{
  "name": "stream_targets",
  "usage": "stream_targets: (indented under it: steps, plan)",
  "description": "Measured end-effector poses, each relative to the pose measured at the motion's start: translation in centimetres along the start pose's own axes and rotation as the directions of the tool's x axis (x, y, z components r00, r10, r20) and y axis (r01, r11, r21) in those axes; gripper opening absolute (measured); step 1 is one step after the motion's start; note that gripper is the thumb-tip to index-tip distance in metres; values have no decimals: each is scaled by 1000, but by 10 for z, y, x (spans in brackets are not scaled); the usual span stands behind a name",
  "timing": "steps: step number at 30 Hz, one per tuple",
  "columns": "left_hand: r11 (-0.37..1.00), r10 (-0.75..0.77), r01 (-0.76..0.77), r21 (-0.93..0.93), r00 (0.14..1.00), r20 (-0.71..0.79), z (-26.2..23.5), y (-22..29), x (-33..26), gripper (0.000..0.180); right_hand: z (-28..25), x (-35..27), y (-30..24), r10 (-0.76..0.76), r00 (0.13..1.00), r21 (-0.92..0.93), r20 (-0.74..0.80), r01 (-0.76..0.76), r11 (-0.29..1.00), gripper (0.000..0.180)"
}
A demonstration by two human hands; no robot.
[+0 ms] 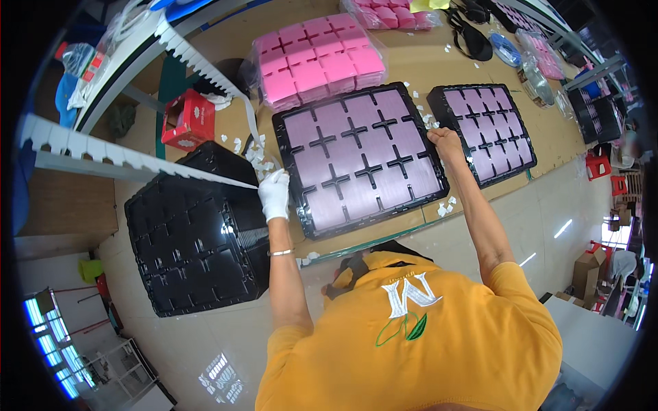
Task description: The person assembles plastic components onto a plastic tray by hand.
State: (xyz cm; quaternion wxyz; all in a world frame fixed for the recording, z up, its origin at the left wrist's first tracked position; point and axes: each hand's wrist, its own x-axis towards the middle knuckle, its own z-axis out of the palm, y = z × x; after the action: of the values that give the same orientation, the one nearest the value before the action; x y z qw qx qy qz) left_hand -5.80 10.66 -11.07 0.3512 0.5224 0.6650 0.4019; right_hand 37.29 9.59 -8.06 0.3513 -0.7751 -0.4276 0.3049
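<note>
My left hand, in a white glove, is closed at the tapered end of a long white strip with a notched edge. The strip stretches in from the far left. Between my hands lies a black plastic tray whose compartments hold shiny light-purple sheets. My bare right hand rests at the tray's right edge, its fingers drawn together; whatever they hold is hidden. A second notched white strip hangs from the upper left down to the table beside the tray.
A smaller-looking filled black tray lies to the right. Stacked black trays stand at the left. Bagged pink foam blocks sit behind the middle tray, a red box at the left. White paper scraps litter the table.
</note>
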Motion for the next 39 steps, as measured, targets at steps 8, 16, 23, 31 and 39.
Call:
stream_targets:
  steps: [8,16,23,31,39]
  plan:
    - [981,-96,119,-154,984,152,7,111,-36,29,-91,-5,2,-75,997,14,-5,75,997,23]
    - [954,-53,184,-235,880,472,216,205,-72,37,-284,75,95,-8,978,-278,-209,-52,959,24]
    - [979,-185,202,9,877,443,356,161,-74,51,-313,156,160,-8,981,-469,-196,-87,879,23]
    - [974,-209,228,6,882,421,383,163,-76,54,-301,185,191,-31,967,-618,-255,-138,774,24]
    - [820,224,-386,422,896,385,368,207,-64,52,-308,186,172,-266,949,-812,-169,19,583,24]
